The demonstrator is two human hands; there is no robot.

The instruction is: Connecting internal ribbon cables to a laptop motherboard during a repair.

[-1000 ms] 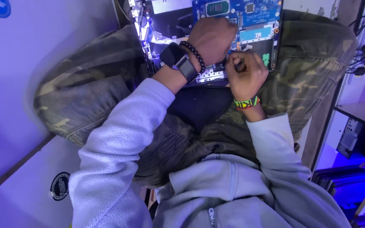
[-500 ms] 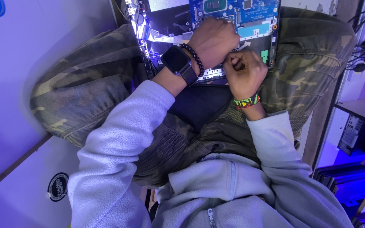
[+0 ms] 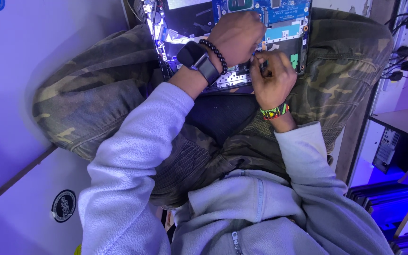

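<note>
A person in a grey fleece and camouflage trousers holds an opened laptop [image 3: 223, 28] on the lap, its blue circuit board exposed and top edge cut off. The left hand [image 3: 236, 37] rests curled on the board. The right hand [image 3: 272, 75] pinches something too small to identify. Purple-lit walls surround.

Opened laptop [image 3: 190, 28] (blue board) on lap.

Counted in view: two hands, left hand [image 3: 236, 35] and right hand [image 3: 273, 78]. One opened laptop [image 3: 185, 21] with one blue circuit board [image 3: 284, 12]. One smartwatch [image 3: 199, 61]. Two bracelets: one black beaded bracelet [image 3: 215, 53], one multicoloured beaded bracelet [image 3: 274, 112].
</note>
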